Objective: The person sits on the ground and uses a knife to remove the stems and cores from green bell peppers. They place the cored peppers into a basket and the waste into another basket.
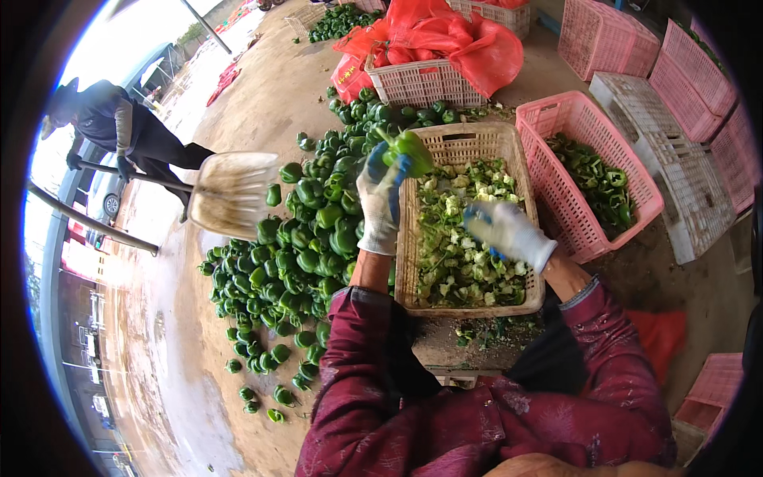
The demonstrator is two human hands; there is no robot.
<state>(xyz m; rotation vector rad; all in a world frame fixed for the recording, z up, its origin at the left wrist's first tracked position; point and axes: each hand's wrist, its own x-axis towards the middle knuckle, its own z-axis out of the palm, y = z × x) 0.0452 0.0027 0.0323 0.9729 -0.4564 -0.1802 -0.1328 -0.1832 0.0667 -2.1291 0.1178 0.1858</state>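
Observation:
My left hand (381,188), in a white and blue work glove, holds a green bell pepper (411,154) by its stem side over the left rim of a beige plastic crate (407,256). Pale seed cores and green stem pieces (471,238) cover the crate's bottom. Above them is my right hand (506,229), gloved alike and blurred; something blue shows below its fingers, and whether it holds anything cannot be told. Whole green bell peppers (310,238) lie heaped on the ground to the left of the crate.
A pink crate (554,191) at the right holds cut green pepper pieces (602,185). Beyond stands a crate (426,83) with red mesh bags (441,36). Stacked crates (667,143) line the far right. At the left, a person (119,122) holds a wide shovel (229,194) beside the heap.

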